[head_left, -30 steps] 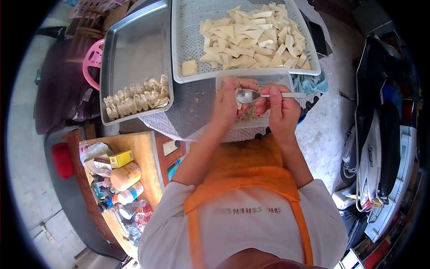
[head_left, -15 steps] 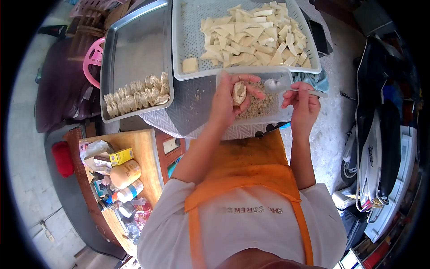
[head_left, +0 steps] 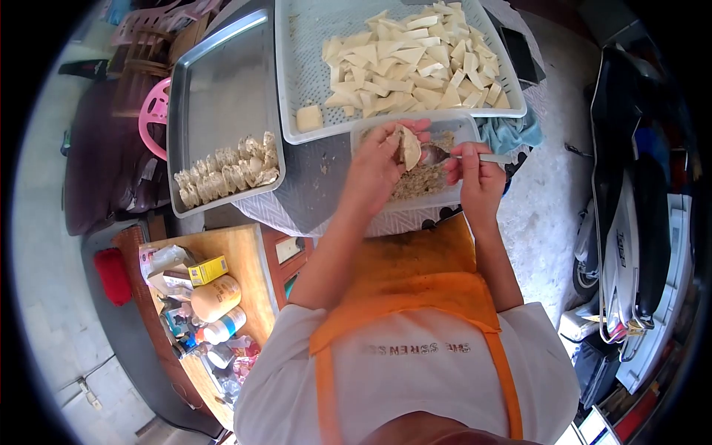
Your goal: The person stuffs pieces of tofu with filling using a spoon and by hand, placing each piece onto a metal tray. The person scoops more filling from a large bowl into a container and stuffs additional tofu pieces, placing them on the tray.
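Note:
My left hand (head_left: pixel 377 165) is closed around a pale, rounded tofu piece (head_left: pixel 409 147) over a translucent tub (head_left: pixel 466 194) of crumbly brown filling (head_left: pixel 420 182). A metal spoon (head_left: pixel 491 158) is gripped in my right hand (head_left: pixel 478 180), its bowl low over the filling beside the tofu piece. Behind the tub, a white perforated basket (head_left: pixel 301 72) bears a pile of cut tofu pieces (head_left: pixel 415 63) and one separate block (head_left: pixel 309 118). To the left, a metal tray (head_left: pixel 226 96) carries rows of filled pieces (head_left: pixel 222 169) near its front edge.
A blue cloth (head_left: pixel 512 133) lies right of the tub, below a dark flat object (head_left: pixel 520 55). At lower left, a wooden table (head_left: pixel 252 256) bears bottles (head_left: pixel 216 298) and a yellow box (head_left: pixel 208 270). A pink chair (head_left: pixel 153 117) stands beside the tray. A parked scooter (head_left: pixel 630 215) is at right.
My right hand has moved left, bringing the spoon down beside the tofu piece. My left hand has turned, so the piece now shows from its side. The whole view has shifted slightly.

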A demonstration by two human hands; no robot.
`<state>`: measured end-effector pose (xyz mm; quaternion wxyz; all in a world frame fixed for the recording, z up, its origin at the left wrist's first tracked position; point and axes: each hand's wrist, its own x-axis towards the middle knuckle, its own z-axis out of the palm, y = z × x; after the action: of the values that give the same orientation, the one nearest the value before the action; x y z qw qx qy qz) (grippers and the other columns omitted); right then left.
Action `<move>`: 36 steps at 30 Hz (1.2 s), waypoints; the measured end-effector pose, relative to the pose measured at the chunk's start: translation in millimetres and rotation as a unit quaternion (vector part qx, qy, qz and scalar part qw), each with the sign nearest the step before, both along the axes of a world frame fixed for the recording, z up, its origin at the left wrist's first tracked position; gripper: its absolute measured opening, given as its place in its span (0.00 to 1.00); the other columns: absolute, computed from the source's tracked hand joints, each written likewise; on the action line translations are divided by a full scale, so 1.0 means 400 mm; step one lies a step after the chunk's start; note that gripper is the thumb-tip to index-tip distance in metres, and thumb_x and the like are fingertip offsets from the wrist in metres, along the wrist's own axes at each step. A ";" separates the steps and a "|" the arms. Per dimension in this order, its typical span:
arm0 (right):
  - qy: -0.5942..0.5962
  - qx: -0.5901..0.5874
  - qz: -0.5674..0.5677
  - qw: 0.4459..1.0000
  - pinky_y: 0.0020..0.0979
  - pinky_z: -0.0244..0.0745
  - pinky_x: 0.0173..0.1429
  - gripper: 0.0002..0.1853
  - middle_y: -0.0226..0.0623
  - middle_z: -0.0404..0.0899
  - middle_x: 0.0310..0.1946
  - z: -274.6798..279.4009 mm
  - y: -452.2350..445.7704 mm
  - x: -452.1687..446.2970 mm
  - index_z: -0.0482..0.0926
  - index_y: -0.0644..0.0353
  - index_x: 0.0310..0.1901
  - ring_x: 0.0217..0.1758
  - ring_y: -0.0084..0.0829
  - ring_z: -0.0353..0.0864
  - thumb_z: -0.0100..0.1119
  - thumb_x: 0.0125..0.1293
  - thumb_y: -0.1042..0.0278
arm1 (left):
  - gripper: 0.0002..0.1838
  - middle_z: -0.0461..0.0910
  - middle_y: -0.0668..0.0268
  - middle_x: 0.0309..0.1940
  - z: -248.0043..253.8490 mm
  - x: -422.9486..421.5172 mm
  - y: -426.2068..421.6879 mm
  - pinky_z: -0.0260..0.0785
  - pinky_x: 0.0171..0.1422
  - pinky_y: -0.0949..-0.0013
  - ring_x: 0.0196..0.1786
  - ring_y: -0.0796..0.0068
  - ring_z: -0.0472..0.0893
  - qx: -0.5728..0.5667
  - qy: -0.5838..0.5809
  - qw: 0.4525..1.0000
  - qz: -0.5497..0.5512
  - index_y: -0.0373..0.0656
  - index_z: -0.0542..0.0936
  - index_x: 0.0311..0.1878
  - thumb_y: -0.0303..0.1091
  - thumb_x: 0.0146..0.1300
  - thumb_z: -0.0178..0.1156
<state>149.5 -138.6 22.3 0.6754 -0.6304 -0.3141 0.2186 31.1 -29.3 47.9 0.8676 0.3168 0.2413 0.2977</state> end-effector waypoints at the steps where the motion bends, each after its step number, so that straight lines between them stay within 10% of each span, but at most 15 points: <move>1: -0.003 -0.003 -0.002 1.000 0.17 0.68 0.24 0.12 0.31 0.77 0.21 0.000 0.000 -0.001 0.76 0.65 0.37 0.19 0.15 0.71 0.46 0.72 0.67 | 0.16 0.74 0.60 0.41 0.002 -0.005 0.001 0.71 0.53 0.66 0.47 0.68 0.75 0.019 -0.001 1.000 -0.006 0.36 0.70 0.53 0.38 0.72 0.42; 13: -0.010 -0.007 -0.002 1.000 0.17 0.68 0.24 0.11 0.31 0.77 0.20 0.004 0.004 -0.008 0.76 0.65 0.36 0.18 0.15 0.71 0.46 0.72 0.68 | 0.18 0.67 0.67 0.24 -0.104 -0.033 0.052 0.59 0.24 0.77 0.24 0.78 0.67 -0.109 -0.305 0.932 -0.165 0.44 0.68 0.31 0.47 0.72 0.43; 19: 0.021 -0.016 0.014 1.000 0.18 0.69 0.24 0.12 0.32 0.78 0.21 0.020 0.003 -0.012 0.76 0.65 0.36 0.18 0.16 0.72 0.47 0.72 0.67 | 0.17 0.72 0.64 0.27 -0.033 -0.026 0.016 0.67 0.31 0.72 0.29 0.74 0.71 0.039 -0.106 0.994 0.016 0.44 0.68 0.32 0.45 0.73 0.41; 25: 0.220 -0.018 0.028 0.975 0.23 0.74 0.24 0.15 0.37 0.79 0.22 0.068 0.008 -0.006 0.76 0.65 0.36 0.18 0.23 0.75 0.45 0.72 0.63 | 0.09 0.73 0.58 0.53 -0.035 -0.010 0.012 0.71 0.49 0.70 0.51 0.71 0.74 0.368 0.069 0.927 0.005 0.42 0.66 0.51 0.30 0.69 0.47; 36: 0.087 0.022 -0.022 0.996 0.22 0.73 0.24 0.13 0.35 0.78 0.21 0.066 -0.009 0.035 0.75 0.65 0.36 0.18 0.21 0.75 0.45 0.73 0.64 | 0.07 0.73 0.68 0.37 -0.010 -0.030 0.002 0.66 0.32 0.76 0.31 0.80 0.71 0.210 0.110 0.969 -0.073 0.41 0.72 0.46 0.28 0.67 0.49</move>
<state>163.5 -142.2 48.7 0.7185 -0.6005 -0.2454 0.2508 19.2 -28.3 43.8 0.7689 0.5397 0.2436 0.2410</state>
